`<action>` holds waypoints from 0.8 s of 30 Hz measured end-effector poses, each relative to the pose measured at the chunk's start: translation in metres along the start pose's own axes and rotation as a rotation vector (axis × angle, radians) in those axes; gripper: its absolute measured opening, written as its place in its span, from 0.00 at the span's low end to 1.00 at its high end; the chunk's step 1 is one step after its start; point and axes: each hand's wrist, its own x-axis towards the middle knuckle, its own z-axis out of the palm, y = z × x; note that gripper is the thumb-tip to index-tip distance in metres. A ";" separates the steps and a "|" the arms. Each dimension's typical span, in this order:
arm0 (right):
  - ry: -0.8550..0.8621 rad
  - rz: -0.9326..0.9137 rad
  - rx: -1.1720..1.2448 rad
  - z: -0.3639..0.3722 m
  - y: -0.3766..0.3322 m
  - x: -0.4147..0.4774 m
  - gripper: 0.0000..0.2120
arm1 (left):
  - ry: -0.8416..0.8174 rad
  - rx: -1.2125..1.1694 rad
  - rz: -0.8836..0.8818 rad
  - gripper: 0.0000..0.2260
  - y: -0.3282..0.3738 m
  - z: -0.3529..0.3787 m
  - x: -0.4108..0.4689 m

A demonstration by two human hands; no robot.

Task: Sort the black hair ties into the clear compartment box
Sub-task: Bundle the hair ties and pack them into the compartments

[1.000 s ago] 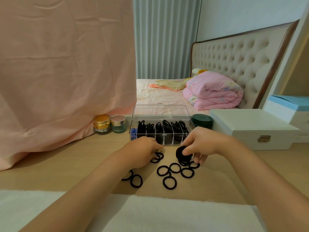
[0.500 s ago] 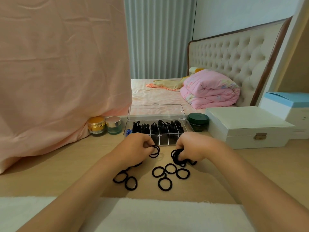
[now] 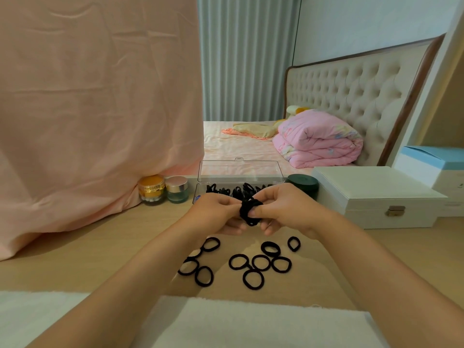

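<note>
— What's around you?
— Pale wooden desktop before me. Peach cloth sheet hangs at my left, its foot resting on the desk. Behind: grey-blue pleated curtain, plain white wall.
— Furniture?
— Bed with pink sheet; beige tufted headboard with brown wooden frame; folded pink quilt lying against it. Light soft, even.

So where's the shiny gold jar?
Head view: the gold jar sits back left on the table, against the pink cloth, beside the green glass jar.

Matt fabric hair ties, glossy clear plastic box, smooth wood table.
</note>
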 end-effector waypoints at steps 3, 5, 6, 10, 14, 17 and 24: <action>0.110 0.026 0.053 -0.002 0.002 0.001 0.15 | -0.070 -0.166 -0.039 0.12 0.006 -0.001 0.003; 0.155 0.026 0.030 -0.004 0.002 0.002 0.17 | -0.095 -0.082 0.006 0.14 0.007 -0.001 0.007; 0.164 0.020 -0.009 -0.006 0.001 0.002 0.14 | -0.091 0.004 0.044 0.13 0.008 0.001 0.009; 0.130 0.001 -0.022 -0.022 -0.001 0.000 0.07 | -0.070 0.094 0.098 0.06 0.020 0.008 0.024; 0.148 -0.004 0.067 -0.045 -0.002 0.000 0.05 | -0.135 0.075 0.124 0.08 0.035 0.019 0.044; 0.185 -0.005 0.108 -0.061 0.000 0.004 0.05 | -0.112 0.107 0.173 0.07 0.043 0.029 0.061; 0.371 0.054 0.178 -0.076 0.012 0.031 0.10 | 0.096 0.310 0.333 0.04 0.037 0.045 0.100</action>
